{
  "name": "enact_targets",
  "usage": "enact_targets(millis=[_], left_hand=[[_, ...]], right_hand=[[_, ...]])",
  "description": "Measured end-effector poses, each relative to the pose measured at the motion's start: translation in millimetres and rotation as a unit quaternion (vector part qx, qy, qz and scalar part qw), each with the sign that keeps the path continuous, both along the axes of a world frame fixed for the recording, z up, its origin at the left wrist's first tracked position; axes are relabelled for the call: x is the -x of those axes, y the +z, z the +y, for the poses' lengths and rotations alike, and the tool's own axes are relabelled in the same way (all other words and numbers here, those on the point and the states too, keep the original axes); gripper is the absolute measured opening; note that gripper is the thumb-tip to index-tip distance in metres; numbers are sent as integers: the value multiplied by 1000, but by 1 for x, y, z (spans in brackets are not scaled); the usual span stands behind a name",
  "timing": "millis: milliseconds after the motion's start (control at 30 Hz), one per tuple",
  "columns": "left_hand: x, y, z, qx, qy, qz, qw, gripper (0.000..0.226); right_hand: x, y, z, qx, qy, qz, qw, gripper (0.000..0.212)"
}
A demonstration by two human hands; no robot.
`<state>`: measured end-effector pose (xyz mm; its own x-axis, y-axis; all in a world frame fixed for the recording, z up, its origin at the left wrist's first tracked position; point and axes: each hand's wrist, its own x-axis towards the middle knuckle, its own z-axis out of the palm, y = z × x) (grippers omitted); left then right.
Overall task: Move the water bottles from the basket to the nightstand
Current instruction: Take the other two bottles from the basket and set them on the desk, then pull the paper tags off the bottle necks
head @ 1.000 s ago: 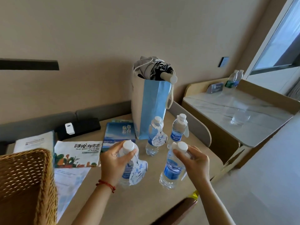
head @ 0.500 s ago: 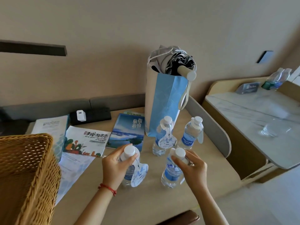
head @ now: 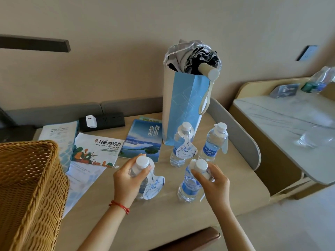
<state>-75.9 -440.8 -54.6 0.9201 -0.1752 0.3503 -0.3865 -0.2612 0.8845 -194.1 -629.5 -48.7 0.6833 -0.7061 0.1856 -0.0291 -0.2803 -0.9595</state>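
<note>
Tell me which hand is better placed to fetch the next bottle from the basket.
Left, probably. The left hand is nearer the wicker basket at the table's left edge. The right hand grips a bottle further right. Both must let go first.

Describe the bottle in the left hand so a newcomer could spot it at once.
Start at the tall blue paper bag on the table; four water bottles stand in front of it. The one meant is the front-left bottle, nearest the wicker basket. The left hand grips its neck, and a white tag hangs facing the camera.
</note>
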Motion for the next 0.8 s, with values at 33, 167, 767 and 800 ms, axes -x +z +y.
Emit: enact_targets(millis=[33, 167, 767, 800], left_hand=[[0, 0, 0, 4, 1, 9, 1000, 34], [2, 2, 1, 10, -5, 29, 1000, 37], [62, 18, -61, 1, -194, 28, 981, 40], [61, 9, -66, -2, -203, 71, 977, 43]], right_hand=[[0, -1, 0, 0, -1, 2, 1000, 29], [1, -1, -1, -2, 1, 7, 1000, 37], [10, 20, -54, -25, 63, 80, 995, 18], [9, 20, -55, -33, 70, 93, 993, 18]])
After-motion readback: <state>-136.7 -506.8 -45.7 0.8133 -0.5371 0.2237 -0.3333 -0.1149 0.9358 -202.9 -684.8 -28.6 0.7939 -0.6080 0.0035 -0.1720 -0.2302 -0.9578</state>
